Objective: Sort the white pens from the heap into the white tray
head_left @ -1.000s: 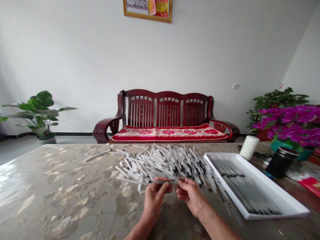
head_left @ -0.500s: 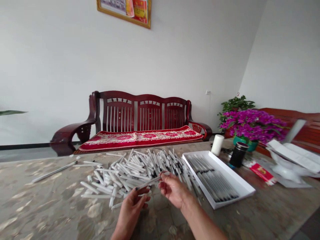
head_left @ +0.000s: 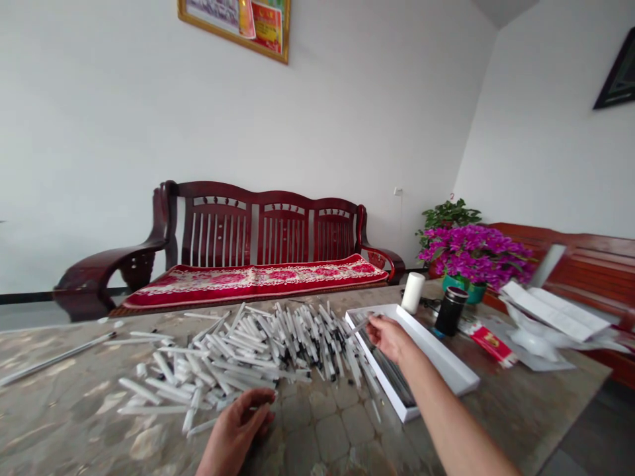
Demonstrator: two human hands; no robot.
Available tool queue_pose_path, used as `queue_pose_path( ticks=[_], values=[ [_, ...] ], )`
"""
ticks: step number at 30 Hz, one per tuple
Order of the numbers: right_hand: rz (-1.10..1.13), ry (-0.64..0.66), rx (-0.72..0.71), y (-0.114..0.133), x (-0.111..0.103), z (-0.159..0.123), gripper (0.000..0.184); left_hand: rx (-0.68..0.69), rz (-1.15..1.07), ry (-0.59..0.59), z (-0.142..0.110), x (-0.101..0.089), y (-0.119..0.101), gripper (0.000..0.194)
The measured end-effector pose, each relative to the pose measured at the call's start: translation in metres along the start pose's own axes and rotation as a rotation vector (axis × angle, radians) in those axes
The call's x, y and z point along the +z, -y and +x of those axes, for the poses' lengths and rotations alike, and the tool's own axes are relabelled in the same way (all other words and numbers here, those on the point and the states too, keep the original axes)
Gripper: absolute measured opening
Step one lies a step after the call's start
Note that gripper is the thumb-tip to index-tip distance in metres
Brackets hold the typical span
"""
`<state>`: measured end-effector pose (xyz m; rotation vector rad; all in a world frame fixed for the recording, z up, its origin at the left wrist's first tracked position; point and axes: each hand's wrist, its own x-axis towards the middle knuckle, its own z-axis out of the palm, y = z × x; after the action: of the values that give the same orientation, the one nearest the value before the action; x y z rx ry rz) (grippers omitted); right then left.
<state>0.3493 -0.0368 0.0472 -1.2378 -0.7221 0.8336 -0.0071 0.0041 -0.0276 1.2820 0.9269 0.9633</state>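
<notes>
My right hand pinches a slim clear pen between thumb and fingers, above the far left part of a white shallow box. Rows of similar pens lie in that box, partly hidden under my right forearm. My left hand rests near the table's front, its fingers loosely curled and the thumb apart, with nothing visible in it. Just beyond it spreads a large heap of whitish translucent pen parts, some with dark ends.
On the stone-patterned table behind the box stand a white cylinder and a black cup. Purple flowers, a red packet and papers are at the right. A long rod lies at left.
My right hand has moved right, from in front of the heap to over the box, carrying the pen. My left hand has let go of the pen. The view has turned slightly right.
</notes>
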Motion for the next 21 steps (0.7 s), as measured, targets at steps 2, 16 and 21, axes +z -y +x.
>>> queue_pose_path(
  ticks=[2,16,21],
  values=[
    [-0.173,-0.094,0.001,0.009,-0.021,0.014,0.014,0.005,0.013,0.007,0.001,0.001,0.002,0.043],
    [-1.306,-0.181,0.023,-0.002,-0.066,0.096,0.006,-0.024,0.019,0.068,0.005,-0.007,0.023,0.044],
    [-1.458,-0.122,0.028,-0.014,-0.064,0.104,0.008,-0.026,0.028,0.075,0.003,-0.005,0.019,0.043]
  ],
)
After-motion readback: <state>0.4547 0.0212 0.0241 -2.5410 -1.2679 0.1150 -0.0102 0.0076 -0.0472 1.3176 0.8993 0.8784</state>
